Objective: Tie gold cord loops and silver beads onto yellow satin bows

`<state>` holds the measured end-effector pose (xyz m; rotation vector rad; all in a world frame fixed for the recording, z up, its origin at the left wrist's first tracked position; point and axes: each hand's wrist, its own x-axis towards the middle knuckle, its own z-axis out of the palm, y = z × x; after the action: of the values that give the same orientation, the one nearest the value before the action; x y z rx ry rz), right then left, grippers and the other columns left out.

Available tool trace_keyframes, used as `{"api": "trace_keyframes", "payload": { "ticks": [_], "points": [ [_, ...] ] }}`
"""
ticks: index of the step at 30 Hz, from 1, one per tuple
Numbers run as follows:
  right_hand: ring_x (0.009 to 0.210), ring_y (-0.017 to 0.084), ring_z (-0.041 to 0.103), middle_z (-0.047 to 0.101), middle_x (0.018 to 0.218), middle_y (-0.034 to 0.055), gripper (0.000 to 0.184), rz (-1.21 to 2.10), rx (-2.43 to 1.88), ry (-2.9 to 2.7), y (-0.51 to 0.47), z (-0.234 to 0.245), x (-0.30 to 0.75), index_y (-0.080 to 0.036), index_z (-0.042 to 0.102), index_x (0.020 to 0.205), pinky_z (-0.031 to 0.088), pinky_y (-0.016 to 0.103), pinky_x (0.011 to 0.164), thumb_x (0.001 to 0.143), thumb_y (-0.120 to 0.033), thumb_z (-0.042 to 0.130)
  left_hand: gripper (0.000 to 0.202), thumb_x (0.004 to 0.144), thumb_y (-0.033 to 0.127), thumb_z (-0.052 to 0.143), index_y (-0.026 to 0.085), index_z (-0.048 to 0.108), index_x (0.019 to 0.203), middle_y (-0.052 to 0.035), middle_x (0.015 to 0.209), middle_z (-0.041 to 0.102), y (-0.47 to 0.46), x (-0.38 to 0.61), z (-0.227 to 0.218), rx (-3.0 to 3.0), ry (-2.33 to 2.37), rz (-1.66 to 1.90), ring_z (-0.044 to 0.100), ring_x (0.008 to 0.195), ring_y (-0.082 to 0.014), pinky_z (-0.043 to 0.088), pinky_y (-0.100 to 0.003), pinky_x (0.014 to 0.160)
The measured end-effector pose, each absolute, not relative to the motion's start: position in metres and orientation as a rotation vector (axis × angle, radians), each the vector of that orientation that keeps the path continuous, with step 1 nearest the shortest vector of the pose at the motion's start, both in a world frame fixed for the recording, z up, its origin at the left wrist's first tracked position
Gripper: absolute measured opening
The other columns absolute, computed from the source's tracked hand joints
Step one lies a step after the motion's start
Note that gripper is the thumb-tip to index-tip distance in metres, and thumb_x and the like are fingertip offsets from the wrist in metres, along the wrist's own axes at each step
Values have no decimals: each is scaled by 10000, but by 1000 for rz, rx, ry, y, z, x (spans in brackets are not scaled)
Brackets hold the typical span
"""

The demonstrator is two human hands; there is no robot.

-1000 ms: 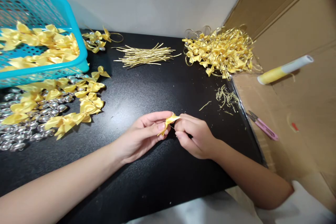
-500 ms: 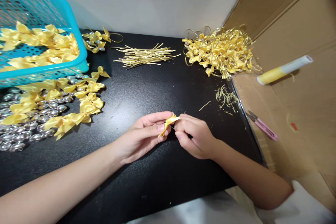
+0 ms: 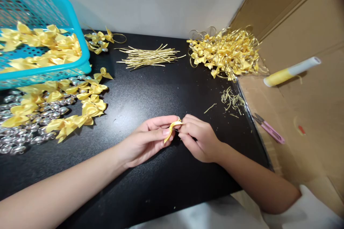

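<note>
So my left hand [image 3: 150,137] has a little yellow ribbon piece [image 3: 171,130] pinched pretty narrow between thumb and fingers, right over the near part of the black counter [image 3: 150,93]. My right hand [image 3: 200,137] is at its 3 o'clock, just beside it, fingers curled in tight on a thin strand [image 3: 176,130] by the ribbon, though exactly how they grip it is mostly hidden. One tip of the ribbon reaches right up to those right fingers

Taking the ribbon as the middle of the clock: at 9 o'clock there's a spread of silver beads [image 3: 18,134] with yellow bows [image 3: 92,107] lying on and next to them. A turquoise basket [image 3: 79,32] sits at 10 with more bows inside, and a small beaded cluster [image 3: 98,42] is at about half ten. Gold ties [image 3: 150,56] lie in a loose bundle just before 12. Between 1 and 2 there's a big heap of yellow bows with gold loops [image 3: 225,53], then some thin trimmings [image 3: 230,99] at 2ish. Pink-handled snips [image 3: 271,132] are over at 3 on the cardboard [image 3: 309,107], with a yellow-and-white roll [image 3: 290,71] above them, between 2 and 3
</note>
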<state>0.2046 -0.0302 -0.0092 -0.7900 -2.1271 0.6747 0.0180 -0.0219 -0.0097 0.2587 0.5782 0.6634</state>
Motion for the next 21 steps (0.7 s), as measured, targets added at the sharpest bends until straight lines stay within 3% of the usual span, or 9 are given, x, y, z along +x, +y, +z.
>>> {"api": "trace_keyframes", "payload": {
  "ticks": [9, 21],
  "points": [
    [660, 127, 459, 538, 703, 2, 221, 605, -760, -2167, -28, -11, 205, -204, 493, 766, 436, 273, 667, 960, -136, 411, 291, 591, 147, 894, 155, 805, 868, -19, 680, 710, -23, 19, -6, 306, 638, 654, 522, 480, -12, 446, -78, 468],
    [684, 140, 474, 581, 730, 24, 222, 551, -781, -2178, -25, -12, 205, -194, 519, 767, 451, 279, 677, 959, -122, 434, 296, 598, 143, 896, 150, 803, 879, -13, 710, 723, -23, 19, -8, 300, 623, 679, 584, 531, -21, 487, -73, 520]
  ]
}}
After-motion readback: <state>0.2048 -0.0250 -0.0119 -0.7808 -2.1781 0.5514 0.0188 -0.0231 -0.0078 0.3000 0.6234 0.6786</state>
